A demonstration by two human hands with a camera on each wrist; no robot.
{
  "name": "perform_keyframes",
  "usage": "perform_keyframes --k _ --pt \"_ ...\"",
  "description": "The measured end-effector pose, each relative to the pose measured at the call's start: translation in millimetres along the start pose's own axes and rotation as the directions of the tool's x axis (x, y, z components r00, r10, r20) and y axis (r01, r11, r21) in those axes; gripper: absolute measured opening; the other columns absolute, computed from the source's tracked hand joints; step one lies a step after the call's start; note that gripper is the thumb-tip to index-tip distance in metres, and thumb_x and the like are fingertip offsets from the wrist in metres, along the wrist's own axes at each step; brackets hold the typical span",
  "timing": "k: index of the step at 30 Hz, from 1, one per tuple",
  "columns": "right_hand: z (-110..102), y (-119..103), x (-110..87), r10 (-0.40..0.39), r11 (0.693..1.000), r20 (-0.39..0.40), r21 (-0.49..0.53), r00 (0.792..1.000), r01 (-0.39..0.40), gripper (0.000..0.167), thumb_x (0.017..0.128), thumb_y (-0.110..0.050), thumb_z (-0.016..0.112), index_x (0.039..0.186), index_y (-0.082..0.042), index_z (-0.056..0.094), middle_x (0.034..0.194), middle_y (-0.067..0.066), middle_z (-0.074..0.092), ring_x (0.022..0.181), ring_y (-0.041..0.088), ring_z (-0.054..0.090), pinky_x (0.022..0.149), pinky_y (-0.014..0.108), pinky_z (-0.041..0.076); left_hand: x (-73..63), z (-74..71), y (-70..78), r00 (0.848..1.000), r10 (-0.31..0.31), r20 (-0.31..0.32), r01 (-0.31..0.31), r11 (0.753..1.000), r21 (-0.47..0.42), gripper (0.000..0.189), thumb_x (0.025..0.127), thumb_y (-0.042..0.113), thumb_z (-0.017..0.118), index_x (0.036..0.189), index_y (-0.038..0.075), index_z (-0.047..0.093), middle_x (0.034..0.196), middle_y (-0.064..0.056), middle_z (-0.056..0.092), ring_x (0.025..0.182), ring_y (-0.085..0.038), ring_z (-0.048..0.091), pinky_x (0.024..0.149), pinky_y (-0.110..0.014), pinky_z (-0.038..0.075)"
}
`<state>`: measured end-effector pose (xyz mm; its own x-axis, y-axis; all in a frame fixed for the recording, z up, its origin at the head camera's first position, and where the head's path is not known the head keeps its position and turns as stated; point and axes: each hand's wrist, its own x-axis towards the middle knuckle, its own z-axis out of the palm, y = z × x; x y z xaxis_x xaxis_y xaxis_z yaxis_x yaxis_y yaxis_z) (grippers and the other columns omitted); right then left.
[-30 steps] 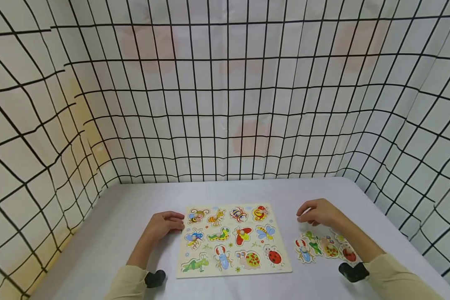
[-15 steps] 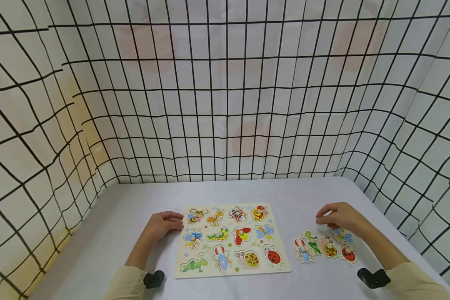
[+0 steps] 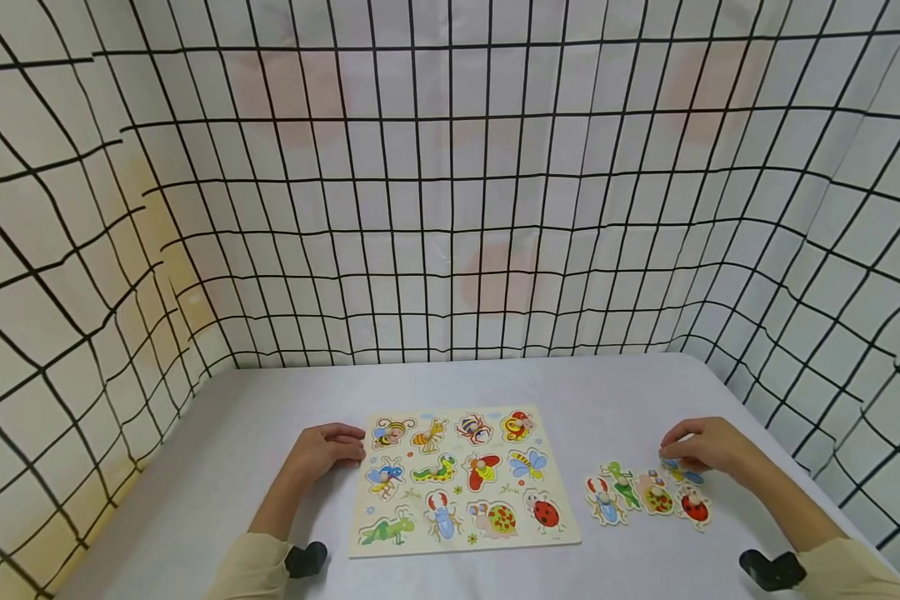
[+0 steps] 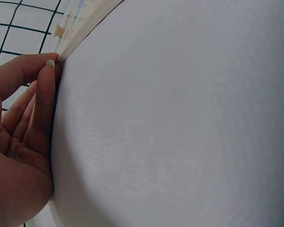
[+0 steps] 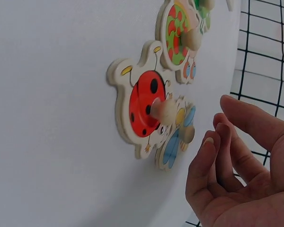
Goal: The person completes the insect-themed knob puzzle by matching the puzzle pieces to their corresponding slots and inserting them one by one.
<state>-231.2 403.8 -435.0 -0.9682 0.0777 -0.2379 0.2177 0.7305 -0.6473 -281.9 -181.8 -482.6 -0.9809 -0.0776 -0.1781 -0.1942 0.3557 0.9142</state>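
My left hand rests at the left edge of a wooden insect puzzle board. In the left wrist view its fingertips touch the edge of the board. To the board's right, my right hand hovers over a dragonfly puzzle piece. The right wrist view shows its fingers parted and bent, just short of the wooden knob on the dragonfly piece. A ladybug piece lies against the dragonfly, its knob up. Nothing is between the right fingers.
Beside the ladybug lie a snail piece, a green grasshopper piece and a blue beetle piece. All sit on a white-covered table. White walls with a black grid surround the table's back and sides.
My right hand has moved rightward and down from beside the board to above the dragonfly piece, with the forearm swinging off the pieces. My left hand stays at the board's edge.
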Motion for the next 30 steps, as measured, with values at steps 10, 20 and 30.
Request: perform_keyframes --k 10,20,30 --pt "-2 11 -4.1 0.024 1.0 -0.005 -0.001 1.0 -0.024 0.026 0.089 -0.022 0.074 0.102 -0.001 0.071 0.082 0.001 0.062 0.075 0.017 0.056 0.062 0.028 0.05 -2.5 -0.5 1.0 1.0 0.005 0.0 -0.005 1.0 0.002 0.027 0.084 0.007 0.078 0.11 0.005 0.075 0.09 -0.006 0.078 0.075 -0.017 0.069 0.069 -0.026 0.053" --pt "-4 21 -4.2 0.056 0.998 0.037 0.005 0.998 -0.056 0.027 0.088 -0.023 0.075 0.105 -0.002 0.07 0.092 0.004 0.064 0.079 0.017 0.056 0.064 0.029 0.049 -3.6 -0.7 2.3 1.0 0.001 0.003 -0.001 1.0 0.005 0.026 0.084 0.007 0.078 0.11 0.005 0.075 0.089 -0.006 0.078 0.076 -0.018 0.07 0.07 -0.025 0.053" --pt "-8 18 -9.7 0.084 0.994 0.11 0.061 0.99 -0.091 0.026 0.089 -0.022 0.074 0.105 -0.002 0.069 0.086 -0.001 0.062 0.076 0.016 0.056 0.065 0.029 0.049 -2.1 -0.4 1.5 1.0 -0.002 -0.002 0.002 1.0 0.006 0.028 0.084 0.008 0.079 0.111 0.004 0.074 0.089 -0.006 0.078 0.076 -0.017 0.071 0.072 -0.025 0.055"
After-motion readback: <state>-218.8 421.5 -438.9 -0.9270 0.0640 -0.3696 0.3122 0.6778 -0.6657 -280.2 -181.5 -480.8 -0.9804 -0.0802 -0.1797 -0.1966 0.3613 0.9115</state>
